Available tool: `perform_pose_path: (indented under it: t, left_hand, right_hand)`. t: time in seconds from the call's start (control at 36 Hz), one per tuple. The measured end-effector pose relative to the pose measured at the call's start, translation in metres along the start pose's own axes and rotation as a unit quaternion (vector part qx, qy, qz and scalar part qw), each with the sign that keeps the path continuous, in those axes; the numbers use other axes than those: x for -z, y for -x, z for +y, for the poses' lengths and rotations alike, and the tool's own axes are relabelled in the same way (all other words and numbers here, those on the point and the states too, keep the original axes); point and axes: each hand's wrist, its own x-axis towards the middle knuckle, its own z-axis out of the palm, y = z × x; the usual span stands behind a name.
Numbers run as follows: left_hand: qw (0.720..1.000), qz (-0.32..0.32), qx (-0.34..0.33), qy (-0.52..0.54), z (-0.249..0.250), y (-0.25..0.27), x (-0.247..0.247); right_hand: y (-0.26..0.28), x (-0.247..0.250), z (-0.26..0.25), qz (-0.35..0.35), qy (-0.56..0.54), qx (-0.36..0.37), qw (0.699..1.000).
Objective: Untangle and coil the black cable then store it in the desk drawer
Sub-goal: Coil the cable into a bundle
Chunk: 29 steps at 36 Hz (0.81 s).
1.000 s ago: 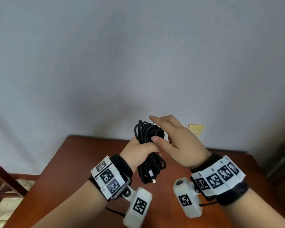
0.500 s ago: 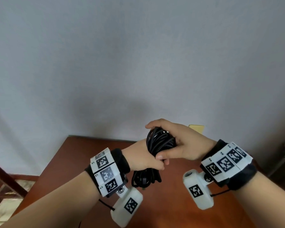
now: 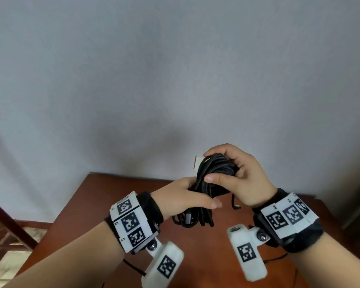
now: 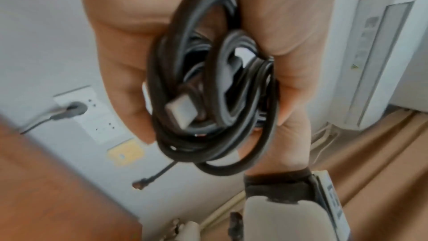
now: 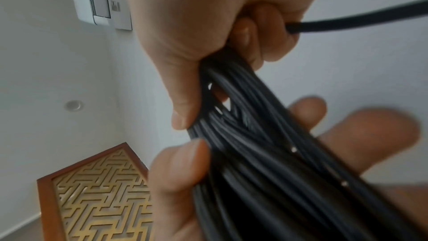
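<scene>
The black cable (image 3: 215, 170) is gathered into a bundle of several loops, held in the air above the brown desk (image 3: 112, 196). My right hand (image 3: 212, 166) grips the top of the bundle, thumb in front and fingers curled over it. My left hand (image 3: 202, 194) grips the bundle lower down, and the loops' ends hang beneath it (image 3: 193, 218). The left wrist view shows the loops (image 4: 208, 83) and a grey plug (image 4: 183, 114) among them. In the right wrist view the strands (image 5: 254, 153) run between both hands. A thin end with a small plug (image 3: 235, 205) dangles under my right hand.
The desk stands against a grey wall. A white socket plate (image 3: 197, 165) shows behind the bundle, and a wooden frame (image 3: 6, 225) stands at the left. An air conditioner (image 4: 382, 52) hangs high on the wall. No drawer is in view.
My right hand, open beside the bundle's top a second ago, has closed round it. Both hands have shifted right and the bundle now leans over.
</scene>
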Motion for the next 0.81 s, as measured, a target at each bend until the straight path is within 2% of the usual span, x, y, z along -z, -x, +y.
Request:
perform_pose_path:
  t: [0.11,0.19,0.33,0.42,0.5,0.61,0.69,0.75,0.81]
  left_hand:
    - [0.993,0.006,0.018,0.117,-0.008,-0.001,-0.009]
    - [0.989,-0.011,0.010,0.146,-0.015,-0.004,-0.010]
    - [0.993,0.016,-0.028,0.114,-0.019,-0.005,-0.017]
    - [0.994,0.069,-0.038,0.073,-0.018,-0.009,-0.019]
    - [0.994,0.104,-0.015,0.030,-0.019,-0.012,-0.015]
    - [0.993,0.118,0.024,0.012,-0.018,-0.009,-0.003]
    - [0.990,0.137,0.045,0.002,-0.019,-0.006,0.013]
    - [0.989,0.135,0.063,-0.024,-0.021,-0.005,0.023]
    - [0.984,0.124,0.066,-0.108,-0.024,-0.006,0.028]
  right_hand:
    - [0.000,-0.005,0.000,0.014,-0.022,0.016,1.000]
    - [0.000,-0.006,-0.002,0.010,-0.016,0.020,1.000]
    - [0.000,-0.007,0.002,0.006,0.012,0.026,1.000]
    - [-0.001,-0.009,0.006,0.020,0.027,0.029,0.999]
    - [-0.003,-0.008,0.012,0.016,0.033,0.005,0.999]
    - [-0.007,0.005,0.018,-0.024,0.150,-0.024,0.988]
    - [-0.009,0.025,0.015,-0.043,0.155,-0.072,0.984]
    - [-0.011,0.037,0.009,-0.072,0.198,-0.063,0.975]
    - [-0.014,0.044,0.005,-0.087,0.266,-0.025,0.960]
